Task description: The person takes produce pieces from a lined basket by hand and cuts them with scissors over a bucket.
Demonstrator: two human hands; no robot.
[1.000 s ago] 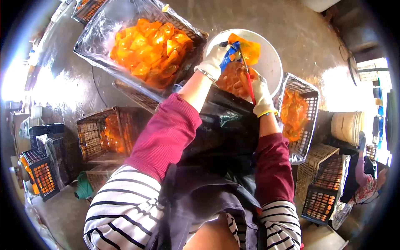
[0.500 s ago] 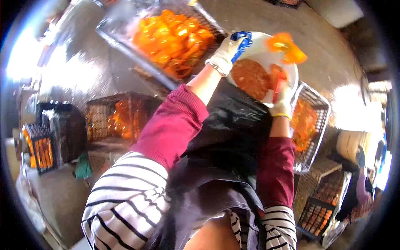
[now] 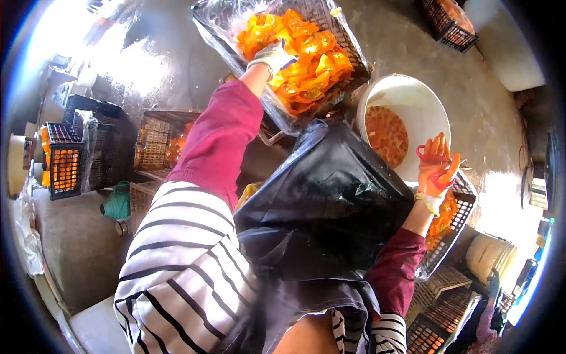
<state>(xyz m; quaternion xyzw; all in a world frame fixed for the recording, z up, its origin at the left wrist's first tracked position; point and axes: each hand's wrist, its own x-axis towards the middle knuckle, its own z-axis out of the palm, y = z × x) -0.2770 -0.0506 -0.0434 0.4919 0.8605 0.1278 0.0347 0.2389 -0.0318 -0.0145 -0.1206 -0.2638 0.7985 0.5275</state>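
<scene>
My left hand (image 3: 275,58), in a white and blue glove, reaches into the plastic-lined crate (image 3: 361,54) and touches the orange pieces (image 3: 312,65). Its fingers are partly hidden there, so their grip cannot be made out. My right hand (image 3: 435,168), in a glove with an orange palm, is turned palm up with red-handled scissors (image 3: 432,154) looped on its fingers. It is beside the rim of the white bucket (image 3: 421,97), which holds reddish-orange liquid with pieces (image 3: 387,135). Black plastic (image 3: 330,206) covers my lap.
A crate of orange pieces (image 3: 463,203) stands under my right wrist. Stacked crates (image 3: 430,333) and a beige bucket (image 3: 490,258) are at the lower right, near another person (image 3: 487,324). More crates (image 3: 64,159) stand at the left, another (image 3: 449,26) at the upper right.
The left hand has moved from the bucket to the orange pieces in the lined crate. The orange piece seen above the bucket is gone from there. The right hand has turned palm up; the view has shifted.
</scene>
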